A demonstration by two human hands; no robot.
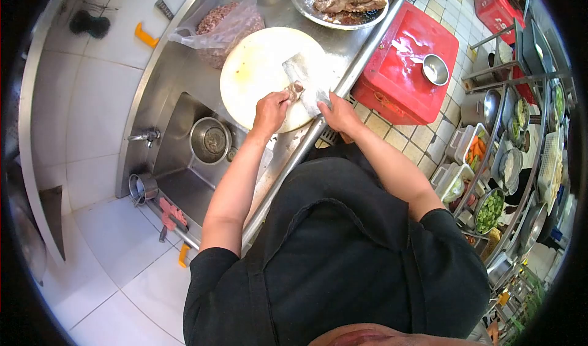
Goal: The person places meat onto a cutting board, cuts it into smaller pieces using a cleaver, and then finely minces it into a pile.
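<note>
A round white cutting board lies on the steel counter. Over its near right part, my right hand is closed around a wide-bladed cleaver; the handle is mostly hidden by the fingers. My left hand pinches a small brown piece of meat right beside the blade. Behind the board sits a clear plastic bag of reddish-brown chopped food. At the far end, a metal bowl holds long brown pieces of meat.
Left of the board is a sink with a metal pot inside and a tap on its edge. A red box carrying a small metal bowl stands on the right. Beyond it, shelves hold vegetables.
</note>
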